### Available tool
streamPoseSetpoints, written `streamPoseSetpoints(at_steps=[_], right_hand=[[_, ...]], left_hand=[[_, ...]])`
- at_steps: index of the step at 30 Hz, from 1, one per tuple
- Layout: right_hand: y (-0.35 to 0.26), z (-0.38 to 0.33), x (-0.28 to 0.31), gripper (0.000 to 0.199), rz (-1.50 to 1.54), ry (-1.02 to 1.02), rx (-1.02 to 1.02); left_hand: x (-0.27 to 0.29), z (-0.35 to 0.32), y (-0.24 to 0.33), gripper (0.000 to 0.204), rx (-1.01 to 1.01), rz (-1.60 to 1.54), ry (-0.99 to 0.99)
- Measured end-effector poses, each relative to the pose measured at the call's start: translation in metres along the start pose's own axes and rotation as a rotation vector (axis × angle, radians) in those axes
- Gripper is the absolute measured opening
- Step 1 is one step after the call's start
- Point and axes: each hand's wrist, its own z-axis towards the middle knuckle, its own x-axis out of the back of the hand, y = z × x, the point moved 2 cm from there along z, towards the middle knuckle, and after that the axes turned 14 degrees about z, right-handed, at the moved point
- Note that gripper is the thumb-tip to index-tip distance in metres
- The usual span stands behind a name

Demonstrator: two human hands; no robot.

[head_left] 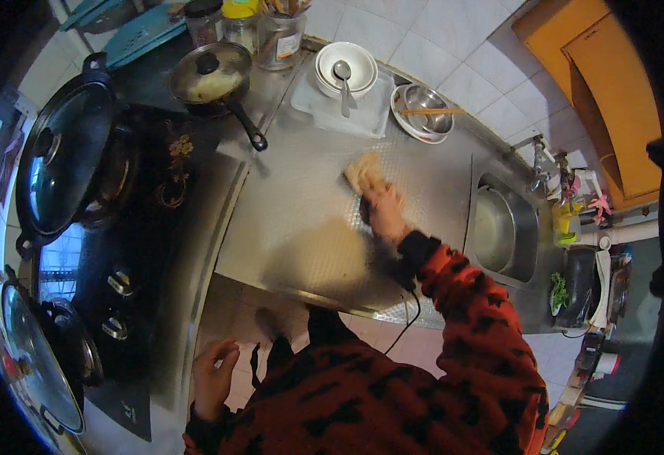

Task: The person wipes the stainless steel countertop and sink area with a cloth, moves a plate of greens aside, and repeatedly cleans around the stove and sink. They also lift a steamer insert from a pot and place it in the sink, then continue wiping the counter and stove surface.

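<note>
My right hand (pixel 384 210) presses a tan cloth (pixel 363 171) flat against the metal countertop (pixel 309 174), near its middle. The fingers close over the near end of the cloth, and the rest of it sticks out beyond them. My left hand (pixel 215 376) hangs low in front of the counter's edge, beside the stove. Its fingers are loosely bent and somewhat apart, with nothing visible in them.
White bowls with a spoon (pixel 342 72) sit on a translucent tray (pixel 314 114). Right of them is a metal bowl (pixel 428 106) with chopsticks. A sink (pixel 525 227) lies right; on the left, a black stove (pixel 161 250) carries a wok (pixel 66 163) and a lidded pan (pixel 210 73).
</note>
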Motion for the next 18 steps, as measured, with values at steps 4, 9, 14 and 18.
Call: streamPoseSetpoints(at_steps=[4, 9, 14, 18], right_hand=[[-0.047, -0.077, -0.008, 0.057, 0.069, -0.119, 0.268], [-0.029, -0.04, -0.017, 0.044, 0.625, -0.007, 0.289], [-0.056, 0.067, -0.051, 0.045, 0.183, 0.296, 0.077], [-0.138, 0.099, -0.086, 0.065, 0.073, -0.045, 0.14]], left_hand=[[0.011, -0.004, 0.003, 0.025, -0.019, -0.029, 0.019], [0.022, -0.013, -0.008, 0.026, -0.064, -0.042, 0.074], [0.024, -0.033, -0.022, 0.025, 0.038, -0.056, 0.125], [0.024, -0.055, -0.032, 0.025, 0.134, -0.127, 0.119]])
